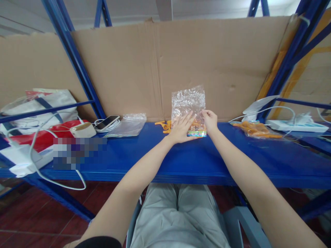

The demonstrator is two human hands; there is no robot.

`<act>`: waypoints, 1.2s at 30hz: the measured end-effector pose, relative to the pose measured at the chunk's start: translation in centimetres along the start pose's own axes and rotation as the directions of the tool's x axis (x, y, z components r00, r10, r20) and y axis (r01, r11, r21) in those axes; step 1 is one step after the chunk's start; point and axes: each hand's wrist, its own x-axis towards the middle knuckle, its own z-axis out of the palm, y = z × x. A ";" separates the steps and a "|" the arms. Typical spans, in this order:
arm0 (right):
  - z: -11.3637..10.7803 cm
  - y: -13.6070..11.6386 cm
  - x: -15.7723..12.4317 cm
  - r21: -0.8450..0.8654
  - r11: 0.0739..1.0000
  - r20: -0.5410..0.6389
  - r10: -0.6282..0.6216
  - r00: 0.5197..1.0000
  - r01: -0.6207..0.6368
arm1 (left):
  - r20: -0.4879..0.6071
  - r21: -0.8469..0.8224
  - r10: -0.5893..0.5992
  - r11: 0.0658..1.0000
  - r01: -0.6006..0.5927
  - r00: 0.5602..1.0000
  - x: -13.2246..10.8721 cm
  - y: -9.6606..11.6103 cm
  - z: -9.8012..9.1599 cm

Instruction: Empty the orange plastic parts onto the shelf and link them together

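Observation:
A clear plastic bag [188,100] stands up from the blue shelf in front of me, with orange pieces and a shiny, multicoloured strip along its lower end. My left hand [182,128] lies on the front of the bag with its fingers stretched out. At the bag's right edge, my right hand [210,121] pinches the plastic between thumb and fingers. Loose orange plastic pieces [161,124] lie just left of the bag, partly hidden behind my left hand.
Flat clear bags [129,124] are stacked at left, beside a phone [108,122] on coiled white cable. A filled bag of orange pieces [258,129] and a white power strip [297,126] lie at right. Cardboard [116,69] walls the back; blue posts [77,65] flank it.

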 end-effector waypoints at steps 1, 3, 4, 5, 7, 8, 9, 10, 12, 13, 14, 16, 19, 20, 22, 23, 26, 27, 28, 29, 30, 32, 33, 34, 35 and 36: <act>0.0 0.0 0.0 -0.009 1.000 -0.009 -0.020 1.000 0.020 | 0.020 0.038 0.026 0.999 -0.026 0.999 0.0 0.0 0.3; 0.1 0.1 0.1 -0.038 0.997 -0.017 -0.068 0.998 0.067 | 0.047 0.107 0.056 0.992 -0.060 0.997 -0.1 -0.3 0.7; 0.1 0.1 0.2 -0.059 0.994 -0.020 -0.094 0.995 0.092 | 0.056 0.137 0.061 0.988 -0.068 0.997 -0.1 -0.4 0.8; 0.1 0.1 0.1 -0.083 0.989 -0.025 -0.121 0.992 0.119 | 0.063 0.164 0.062 0.984 -0.072 0.996 -0.2 -0.5 0.8; 0.1 0.0 0.1 -0.133 0.977 -0.051 -0.177 0.983 0.169 | 0.071 0.197 0.063 0.977 -0.076 0.995 -0.2 -0.7 0.7; 0.1 -0.1 0.0 -0.155 0.969 -0.065 -0.204 0.977 0.192 | 0.070 0.202 0.066 0.976 -0.078 0.995 -0.2 -0.8 0.5; 0.1 -0.2 -0.1 -0.173 0.962 -0.079 -0.229 0.970 0.213 | 0.064 0.200 0.069 0.977 -0.081 0.996 -0.1 -0.8 0.3; 0.1 -0.4 -0.1 -0.187 0.955 -0.090 -0.252 0.964 0.232 | 0.053 0.190 0.072 0.978 -0.081 0.996 0.1 -0.7 0.1; 0.0 -0.6 -0.3 -0.200 0.945 -0.106 -0.285 0.953 0.260 | 0.019 0.157 0.069 0.985 -0.072 0.997 0.6 -0.6 -0.4; 0.0 -0.7 -0.4 -0.199 0.942 -0.111 -0.296 0.949 0.270 | 0.001 0.137 0.063 0.989 -0.063 0.998 0.9 -0.5 -0.8; 0.0 -0.8 -0.5 -0.191 0.942 -0.114 -0.300 0.947 0.275 | -0.013 0.117 0.054 0.992 -0.052 0.998 1.1 -0.6 -1.2; 0.2 -0.9 -0.7 -0.151 0.952 -0.093 -0.280 0.955 0.265 | -0.027 0.084 0.031 0.996 -0.028 0.999 1.5 -0.8 -2.2; 0.4 -1.0 -1.0 -0.088 0.972 0.001 -0.219 0.976 0.218 | -0.029 0.047 -0.017 0.999 0.018 0.999 1.3 -2.2 -4.0; 0.5 -0.9 -1.1 -0.079 0.976 0.030 -0.199 0.979 0.201 | -0.036 0.034 -0.037 0.999 0.038 0.999 0.9 -2.9 -4.7; 0.6 -0.7 -1.0 -0.087 0.981 0.065 -0.168 0.984 0.173 | -0.061 0.028 -0.094 0.995 0.096 0.994 -0.2 -4.7 -6.3; 0.5 -0.5 -0.9 -0.099 0.982 0.077 -0.154 0.985 0.161 | -0.066 0.052 -0.130 0.990 0.133 0.989 -1.0 -5.6 -7.1; 0.3 0.5 -0.3 -0.159 0.977 0.113 -0.124 0.986 0.142 | 0.020 0.275 -0.224 0.938 0.210 0.974 -4.0 -8.5 -9.6; 0.2 0.9 -0.1 -0.182 0.973 0.126 -0.121 0.985 0.143 | 0.057 0.365 -0.256 0.905 0.218 0.965 -5.1 -9.3 -10.4; 0.1 1.4 0.1 -0.203 0.968 0.135 -0.120 0.984 0.146 | 0.088 0.450 -0.292 0.865 0.223 0.952 -6.2 -10.1 -11.2; 0.0 1.8 0.4 -0.225 0.963 0.146 -0.118 0.982 0.149 | 0.108 0.521 -0.330 0.822 0.230 0.938 -7.3 -10.7 -12.0; -0.2 2.1 0.5 -0.245 0.957 0.161 -0.118 0.980 0.155 | 0.115 0.576 -0.370 0.781 0.242 0.922 -8.5 -11.3 -12.7; -0.3 2.8 0.8 -0.290 0.938 0.196 -0.137 0.971 0.191 | 0.138 0.651 -0.454 0.711 0.265 0.880 -10.5 -12.2 -13.9; -0.4 3.1 0.9 -0.316 0.922 0.216 -0.159 0.963 0.223 | 0.158 0.676 -0.495 0.685 0.272 0.854 -11.4 -12.6 -14.3; -0.4 3.4 0.9 -0.345 0.902 0.241 -0.184 0.953 0.261 | 0.176 0.697 -0.538 0.660 0.282 0.824 -12.3 -13.0 -14.6; -0.4 3.6 0.9 -0.376 0.876 0.274 -0.207 0.939 0.303 | 0.189 0.715 -0.583 0.633 0.296 0.791 -13.0 -13.2 -14.8; -0.3 3.9 0.8 -0.407 0.846 0.317 -0.223 0.922 0.344 | 0.201 0.731 -0.622 0.609 0.307 0.757 -13.7 -13.5 -14.9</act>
